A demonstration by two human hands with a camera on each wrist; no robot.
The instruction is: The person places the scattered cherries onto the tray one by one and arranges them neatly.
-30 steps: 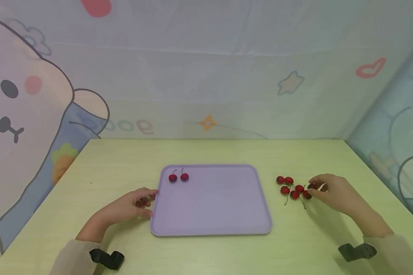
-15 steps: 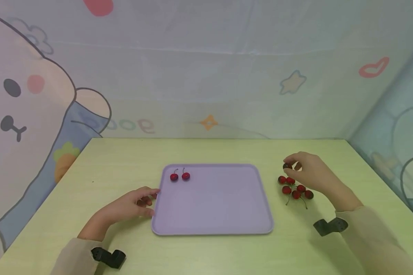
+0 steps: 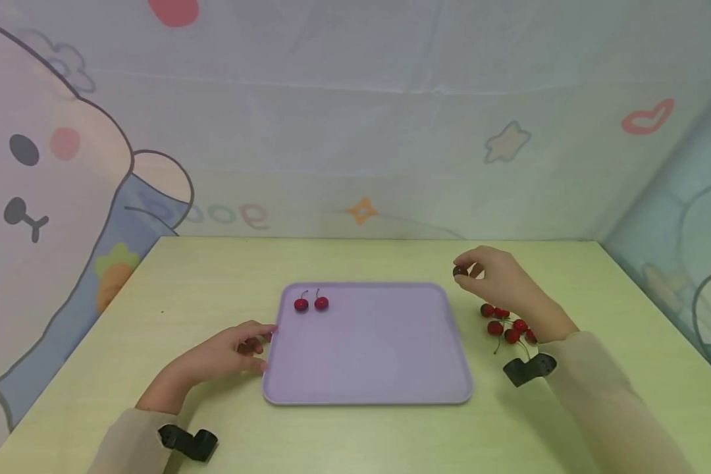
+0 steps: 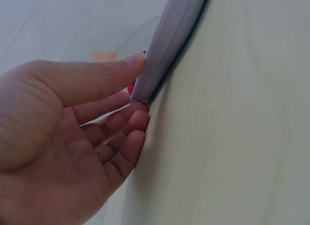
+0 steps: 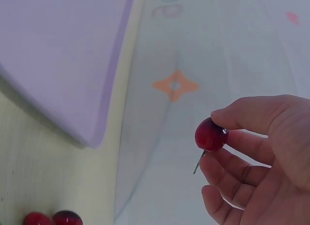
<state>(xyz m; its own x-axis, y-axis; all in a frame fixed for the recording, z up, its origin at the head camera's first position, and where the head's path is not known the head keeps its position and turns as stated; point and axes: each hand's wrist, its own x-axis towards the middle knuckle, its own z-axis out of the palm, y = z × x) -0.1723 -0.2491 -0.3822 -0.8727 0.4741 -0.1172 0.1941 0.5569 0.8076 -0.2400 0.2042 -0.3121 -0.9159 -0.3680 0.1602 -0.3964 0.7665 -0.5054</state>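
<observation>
My right hand (image 3: 503, 280) pinches a dark red cherry (image 5: 209, 136) between thumb and fingers, raised over the table beyond the tray's back right corner. Its thin stem (image 5: 199, 162) points downward in the right wrist view. To the left, my left hand (image 3: 222, 355) rests at the left rim of a lilac tray (image 3: 367, 355), its fingers relaxed. The left wrist view shows the thumb (image 4: 111, 77) against the tray's rim (image 4: 167, 45) and the other fingertips beside its edge. Two stemmed cherries, one left (image 3: 301, 305) and one right (image 3: 322, 303), sit in the tray's back left corner.
Several loose cherries (image 3: 495, 328) lie in a cluster on the pale yellow table (image 3: 355, 441), right of the tray and partly covered by the right forearm. A printed cloth backdrop (image 3: 343, 131) hangs behind the table's back edge.
My right hand has lifted a cherry from the loose cluster and carried it left and toward the back, near the tray's back right corner. The left hand has stayed at the tray's rim.
</observation>
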